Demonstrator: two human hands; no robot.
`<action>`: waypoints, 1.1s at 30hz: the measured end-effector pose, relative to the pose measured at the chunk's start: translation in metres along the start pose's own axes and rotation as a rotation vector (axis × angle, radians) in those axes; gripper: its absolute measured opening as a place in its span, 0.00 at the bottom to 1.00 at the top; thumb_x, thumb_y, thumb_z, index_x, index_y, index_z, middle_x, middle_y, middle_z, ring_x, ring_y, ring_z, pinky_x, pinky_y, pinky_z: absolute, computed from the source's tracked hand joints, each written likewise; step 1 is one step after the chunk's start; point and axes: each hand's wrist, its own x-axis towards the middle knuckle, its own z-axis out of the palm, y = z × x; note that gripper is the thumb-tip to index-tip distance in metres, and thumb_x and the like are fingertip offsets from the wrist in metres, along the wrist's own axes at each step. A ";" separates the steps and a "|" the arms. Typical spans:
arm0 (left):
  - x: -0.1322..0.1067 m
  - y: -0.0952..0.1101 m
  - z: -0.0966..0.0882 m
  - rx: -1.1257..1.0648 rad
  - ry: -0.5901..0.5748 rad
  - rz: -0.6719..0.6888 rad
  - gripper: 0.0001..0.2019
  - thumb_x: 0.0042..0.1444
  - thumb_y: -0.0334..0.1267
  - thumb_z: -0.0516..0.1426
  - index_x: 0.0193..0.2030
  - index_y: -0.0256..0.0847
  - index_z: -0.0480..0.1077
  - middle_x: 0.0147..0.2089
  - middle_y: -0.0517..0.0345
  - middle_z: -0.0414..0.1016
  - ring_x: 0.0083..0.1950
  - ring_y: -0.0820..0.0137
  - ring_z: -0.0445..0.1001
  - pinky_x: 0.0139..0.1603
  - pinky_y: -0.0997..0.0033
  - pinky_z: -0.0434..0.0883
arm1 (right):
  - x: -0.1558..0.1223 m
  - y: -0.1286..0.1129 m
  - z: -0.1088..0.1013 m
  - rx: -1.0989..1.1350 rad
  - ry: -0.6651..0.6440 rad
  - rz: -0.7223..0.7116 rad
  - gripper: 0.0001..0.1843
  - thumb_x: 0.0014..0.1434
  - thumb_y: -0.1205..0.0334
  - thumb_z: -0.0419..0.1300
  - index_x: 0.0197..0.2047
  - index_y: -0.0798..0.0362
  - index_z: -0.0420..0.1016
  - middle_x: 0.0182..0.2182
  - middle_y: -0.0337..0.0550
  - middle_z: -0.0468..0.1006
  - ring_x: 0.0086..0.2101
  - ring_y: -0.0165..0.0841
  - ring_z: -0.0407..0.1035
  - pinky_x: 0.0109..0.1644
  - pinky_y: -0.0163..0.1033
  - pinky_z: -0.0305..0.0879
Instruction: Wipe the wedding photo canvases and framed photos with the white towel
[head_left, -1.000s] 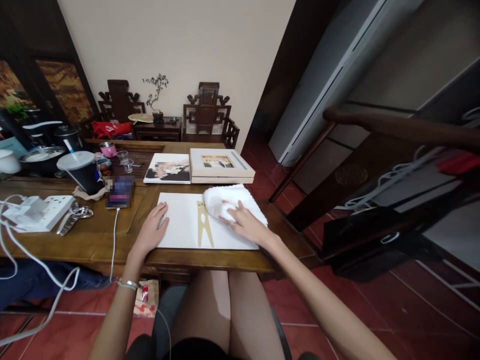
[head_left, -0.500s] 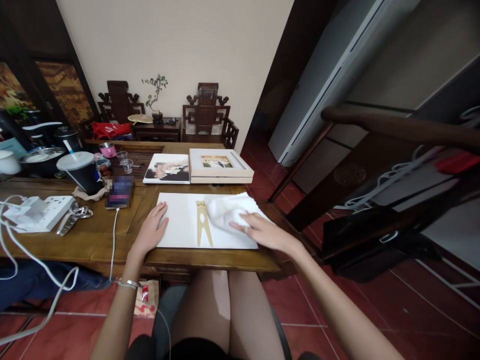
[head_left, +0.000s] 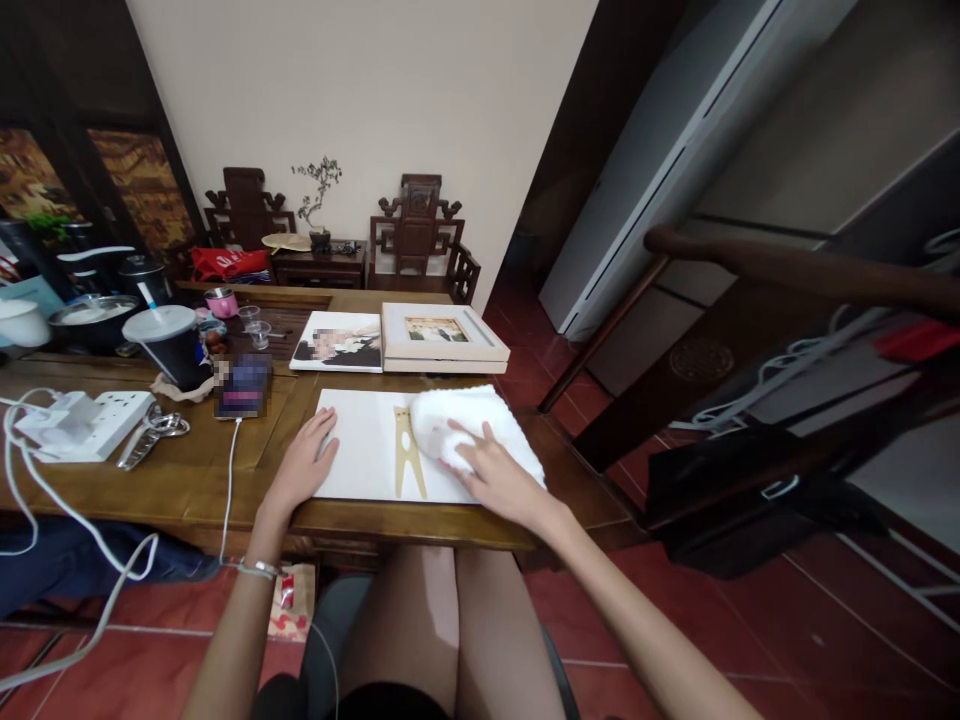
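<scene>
Head-worn camera, near, facing forward and down over table [head_left: 191, 485].

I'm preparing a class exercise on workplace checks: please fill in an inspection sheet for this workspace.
Surface: brown wooden table; bare wood along the front.
Things in hand: white cloth over the right part of a white panel with a gold mark.
Clutter: lidded cup, phone (blurred) and power strip at left; box behind the panel.
Hands: left hand flat on the panel's left edge; right hand on the cloth.
Cables: white cable from the phone drops over the front edge.
Surroundings: chairs, small plant, red floor.
</scene>
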 end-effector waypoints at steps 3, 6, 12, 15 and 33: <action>0.000 -0.002 0.001 -0.008 0.009 0.011 0.25 0.62 0.44 0.46 0.62 0.34 0.64 0.67 0.44 0.61 0.70 0.60 0.56 0.70 0.53 0.53 | -0.047 -0.024 -0.013 0.085 -0.098 -0.015 0.14 0.57 0.73 0.47 0.39 0.52 0.72 0.57 0.50 0.71 0.66 0.44 0.47 0.68 0.60 0.39; 0.000 -0.003 0.002 -0.011 0.010 0.019 0.24 0.62 0.44 0.47 0.62 0.36 0.64 0.67 0.45 0.61 0.70 0.60 0.56 0.70 0.52 0.53 | -0.075 -0.035 -0.029 0.192 -0.172 0.022 0.12 0.58 0.68 0.50 0.39 0.49 0.73 0.52 0.46 0.75 0.63 0.46 0.55 0.67 0.58 0.45; 0.000 -0.002 0.001 -0.001 -0.005 0.015 0.25 0.63 0.44 0.46 0.62 0.34 0.63 0.68 0.44 0.60 0.70 0.61 0.55 0.70 0.53 0.53 | -0.044 -0.004 -0.036 0.224 -0.142 0.132 0.14 0.62 0.53 0.49 0.31 0.49 0.69 0.32 0.43 0.77 0.42 0.42 0.71 0.60 0.52 0.60; 0.000 -0.001 0.001 -0.004 -0.003 0.013 0.25 0.63 0.44 0.46 0.62 0.34 0.64 0.67 0.44 0.60 0.70 0.60 0.56 0.70 0.52 0.53 | -0.002 0.017 -0.023 0.148 -0.048 0.098 0.15 0.64 0.53 0.46 0.31 0.50 0.66 0.31 0.44 0.77 0.39 0.41 0.72 0.63 0.56 0.53; 0.000 -0.001 0.000 0.000 -0.006 0.008 0.25 0.62 0.45 0.46 0.62 0.36 0.64 0.68 0.45 0.60 0.70 0.60 0.56 0.70 0.54 0.52 | -0.073 -0.039 -0.002 0.015 -0.078 -0.071 0.14 0.43 0.77 0.50 0.29 0.52 0.71 0.67 0.42 0.56 0.68 0.45 0.36 0.69 0.65 0.33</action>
